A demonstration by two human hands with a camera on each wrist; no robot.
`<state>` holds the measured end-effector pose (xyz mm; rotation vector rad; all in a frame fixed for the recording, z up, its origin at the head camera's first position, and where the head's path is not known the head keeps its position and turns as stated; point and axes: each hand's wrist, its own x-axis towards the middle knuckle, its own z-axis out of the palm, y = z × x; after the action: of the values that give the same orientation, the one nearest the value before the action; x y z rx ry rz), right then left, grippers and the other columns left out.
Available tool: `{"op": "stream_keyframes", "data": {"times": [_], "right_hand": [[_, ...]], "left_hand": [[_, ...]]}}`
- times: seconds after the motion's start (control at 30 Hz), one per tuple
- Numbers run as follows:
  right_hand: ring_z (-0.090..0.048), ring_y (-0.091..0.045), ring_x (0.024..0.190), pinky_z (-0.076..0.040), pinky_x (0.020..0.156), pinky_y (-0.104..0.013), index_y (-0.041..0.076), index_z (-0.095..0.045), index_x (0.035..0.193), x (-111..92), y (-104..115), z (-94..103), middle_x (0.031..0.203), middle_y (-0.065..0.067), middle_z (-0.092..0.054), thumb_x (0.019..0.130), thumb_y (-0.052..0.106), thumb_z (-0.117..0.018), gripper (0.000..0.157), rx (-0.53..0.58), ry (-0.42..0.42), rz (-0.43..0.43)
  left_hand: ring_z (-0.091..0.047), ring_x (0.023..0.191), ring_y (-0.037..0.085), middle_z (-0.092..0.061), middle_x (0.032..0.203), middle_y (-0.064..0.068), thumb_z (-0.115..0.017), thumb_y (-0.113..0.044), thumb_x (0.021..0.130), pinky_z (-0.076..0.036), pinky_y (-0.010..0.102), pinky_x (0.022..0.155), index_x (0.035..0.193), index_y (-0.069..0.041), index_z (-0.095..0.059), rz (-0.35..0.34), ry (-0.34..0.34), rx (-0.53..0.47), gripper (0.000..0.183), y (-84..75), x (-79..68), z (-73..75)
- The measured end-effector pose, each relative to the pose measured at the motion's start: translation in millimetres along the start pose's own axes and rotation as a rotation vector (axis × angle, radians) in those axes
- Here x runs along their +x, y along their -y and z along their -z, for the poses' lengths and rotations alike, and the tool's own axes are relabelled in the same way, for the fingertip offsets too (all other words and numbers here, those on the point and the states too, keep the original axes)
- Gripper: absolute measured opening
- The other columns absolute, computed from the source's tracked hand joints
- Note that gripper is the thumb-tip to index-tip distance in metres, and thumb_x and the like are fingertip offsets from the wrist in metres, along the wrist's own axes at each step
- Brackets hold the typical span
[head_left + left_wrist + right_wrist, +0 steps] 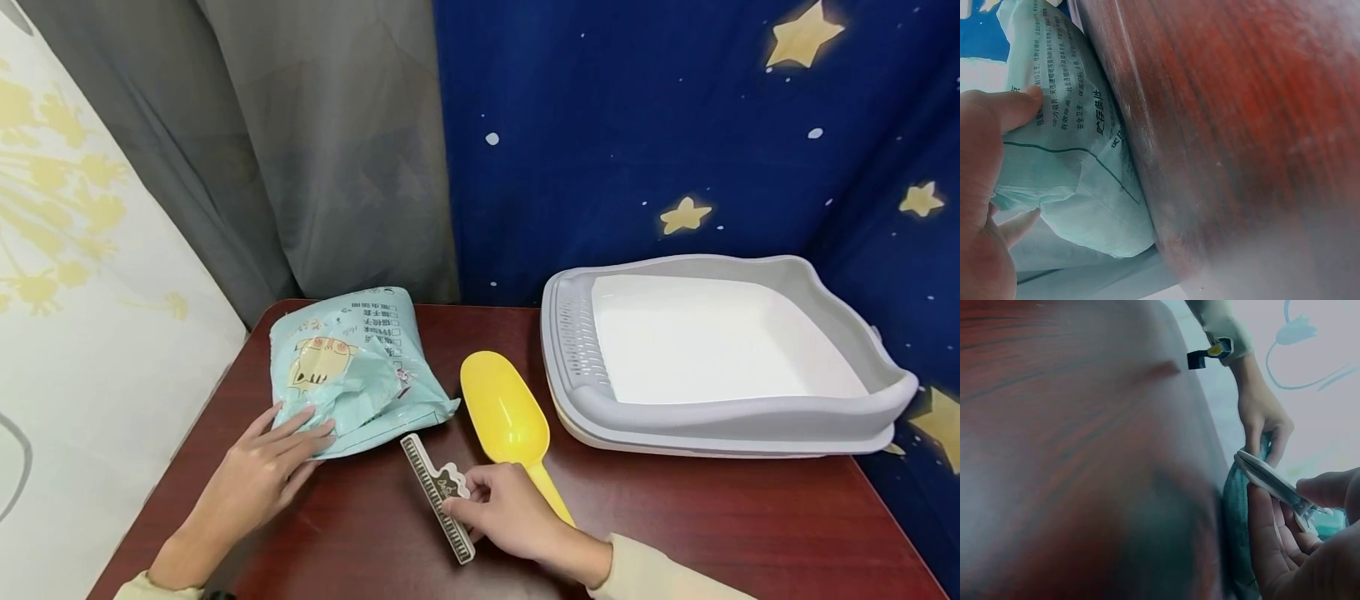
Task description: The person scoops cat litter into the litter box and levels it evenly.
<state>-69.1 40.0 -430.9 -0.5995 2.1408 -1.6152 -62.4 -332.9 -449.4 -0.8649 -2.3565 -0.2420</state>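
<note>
A pale blue plastic bag (367, 379) with a cartoon cat and printed writing lies at the left of the dark red table. My left hand (258, 467) rests on its near left corner, fingers spread and fairly straight. In the left wrist view those fingers touch the bag (1079, 125) near its printed lines. My right hand (513, 508) pinches a long flat clip (438, 500) with a striped edge by its scalloped handle, thumb on top. The clip (1272, 481) also shows between thumb and fingers in the right wrist view, in front of the bag.
A yellow scoop (506, 408) lies just beyond my right hand, its handle partly behind the hand. At the right stands a grey-rimmed white litter tray (720, 414). Grey and blue starry curtains hang behind the table (675, 508).
</note>
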Motion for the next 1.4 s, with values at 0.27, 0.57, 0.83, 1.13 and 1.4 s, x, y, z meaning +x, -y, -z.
{"op": "stream_keyframes", "data": {"times": [0.27,0.57,0.83,1.13,1.4], "right_hand": [[-0.071,-0.009,0.053,-0.061,0.053,-0.033,0.007,-0.07,0.075,-9.2,-24.6,-4.8,0.065,-0.002,-0.071,0.097,0.013,-0.081,0.025,0.053,0.001,-0.055],[-0.069,-0.009,0.053,-0.061,0.053,-0.032,0.005,-0.064,0.073,-4.8,-36.9,-11.4,0.064,-0.002,-0.068,0.098,0.013,-0.079,0.03,0.154,-0.077,-0.126],[-0.071,-0.012,0.062,-0.063,0.059,-0.033,-0.001,-0.069,0.079,2.6,-37.4,-11.9,0.073,-0.006,-0.074,0.099,0.014,-0.079,0.027,0.209,-0.159,-0.142],[-0.075,-0.014,0.058,-0.058,0.055,-0.028,0.004,-0.07,0.079,11.0,-43.5,-2.5,0.072,-0.002,-0.075,0.1,0.021,-0.08,0.029,0.059,-0.219,-0.118],[-0.07,-0.01,0.053,-0.045,0.048,-0.022,0.01,-0.071,0.076,13.2,-47.0,-0.1,0.064,0.006,-0.069,0.094,0.022,-0.086,0.026,-0.09,-0.241,-0.083]], "left_hand": [[-0.076,0.114,0.043,-0.081,0.122,0.01,-0.035,-0.041,0.12,-0.026,0.045,0.131,0.112,-0.004,-0.083,0.017,0.015,0.002,0.061,-0.4,-2.6,0.0],[-0.076,0.114,0.043,-0.081,0.121,0.01,-0.034,-0.041,0.12,-0.026,0.045,0.131,0.113,-0.004,-0.083,0.016,0.016,0.005,0.062,-0.1,-3.3,-0.5],[-0.076,0.115,0.044,-0.081,0.122,0.01,-0.035,-0.041,0.12,-0.025,0.046,0.131,0.114,-0.004,-0.083,0.018,0.018,-0.007,0.062,-0.3,-2.2,-1.0],[-0.076,0.115,0.043,-0.081,0.121,0.011,-0.035,-0.041,0.12,-0.025,0.045,0.131,0.113,-0.003,-0.084,0.026,0.018,-0.007,0.062,-0.5,-1.3,-1.1],[-0.076,0.115,0.044,-0.081,0.121,0.011,-0.034,-0.042,0.12,-0.023,0.045,0.132,0.112,-0.002,-0.084,0.031,0.02,-0.012,0.064,1.0,-1.6,-2.5]]}}
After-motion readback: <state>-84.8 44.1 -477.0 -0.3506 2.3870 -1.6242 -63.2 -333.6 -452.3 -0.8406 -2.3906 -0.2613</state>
